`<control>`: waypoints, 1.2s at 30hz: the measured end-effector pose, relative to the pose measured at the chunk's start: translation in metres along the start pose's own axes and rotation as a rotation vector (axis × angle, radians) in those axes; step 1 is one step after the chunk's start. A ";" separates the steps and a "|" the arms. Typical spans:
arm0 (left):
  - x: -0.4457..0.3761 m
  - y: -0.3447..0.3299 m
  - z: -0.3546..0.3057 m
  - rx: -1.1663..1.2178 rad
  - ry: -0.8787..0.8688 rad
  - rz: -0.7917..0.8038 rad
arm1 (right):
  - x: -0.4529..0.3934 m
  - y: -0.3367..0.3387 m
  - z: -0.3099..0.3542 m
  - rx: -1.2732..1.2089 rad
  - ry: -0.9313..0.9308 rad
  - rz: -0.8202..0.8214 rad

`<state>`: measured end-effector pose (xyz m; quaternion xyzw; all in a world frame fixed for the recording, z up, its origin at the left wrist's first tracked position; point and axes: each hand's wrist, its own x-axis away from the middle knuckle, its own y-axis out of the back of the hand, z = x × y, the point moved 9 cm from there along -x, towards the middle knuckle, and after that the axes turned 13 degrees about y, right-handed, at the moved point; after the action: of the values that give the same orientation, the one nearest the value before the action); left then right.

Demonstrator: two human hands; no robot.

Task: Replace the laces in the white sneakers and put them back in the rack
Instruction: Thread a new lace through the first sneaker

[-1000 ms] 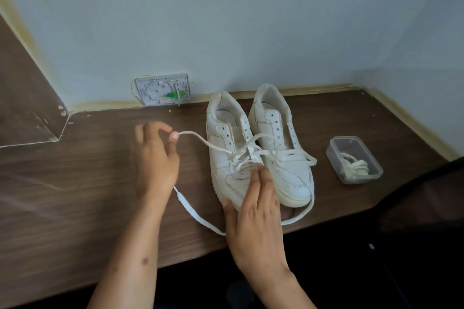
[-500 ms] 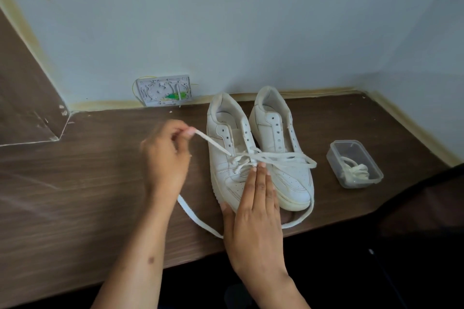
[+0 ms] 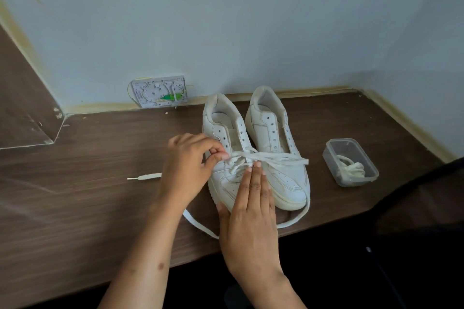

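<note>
Two white sneakers stand side by side on the brown table point(image 3: 88, 198), toes toward me: the left sneaker point(image 3: 226, 138) and the right sneaker point(image 3: 276, 133). A flat white lace point(image 3: 276, 157) runs through the lowest eyelets of the left sneaker, crosses over the right one and loops down around its toe. My left hand point(image 3: 190, 165) pinches the lace at the left sneaker's eyelets. My right hand point(image 3: 251, 208) lies flat on that sneaker's toe, fingers straight. The lace's tip point(image 3: 144, 177) lies on the table left of my left hand.
A clear plastic tub point(image 3: 350, 162) holding a bundled white lace sits right of the sneakers. A grey wall box point(image 3: 160, 91) with wires is mounted behind them. The table's front edge runs under my wrists, with a dark gap below.
My left hand has moved right from beside the sneaker to its eyelets, drawing the lace in. The lace tip now lies left of the hand. My right hand stayed on the toe.
</note>
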<state>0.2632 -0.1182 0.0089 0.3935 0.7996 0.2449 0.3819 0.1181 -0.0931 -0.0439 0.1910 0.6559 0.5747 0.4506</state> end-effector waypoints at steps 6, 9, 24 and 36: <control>0.003 -0.001 -0.001 -0.124 -0.001 -0.068 | -0.001 -0.001 0.000 -0.001 0.006 0.003; 0.000 0.018 0.016 -0.098 0.139 -0.222 | -0.001 -0.001 0.000 -0.004 0.007 -0.002; -0.001 -0.003 0.003 -0.009 0.010 0.024 | -0.001 0.001 0.001 -0.014 -0.005 -0.029; -0.002 0.045 0.045 0.029 0.267 -0.377 | 0.000 0.003 0.002 -0.006 0.000 -0.026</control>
<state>0.3199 -0.0897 0.0140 0.2068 0.9057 0.2079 0.3060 0.1187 -0.0914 -0.0408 0.1808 0.6567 0.5707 0.4586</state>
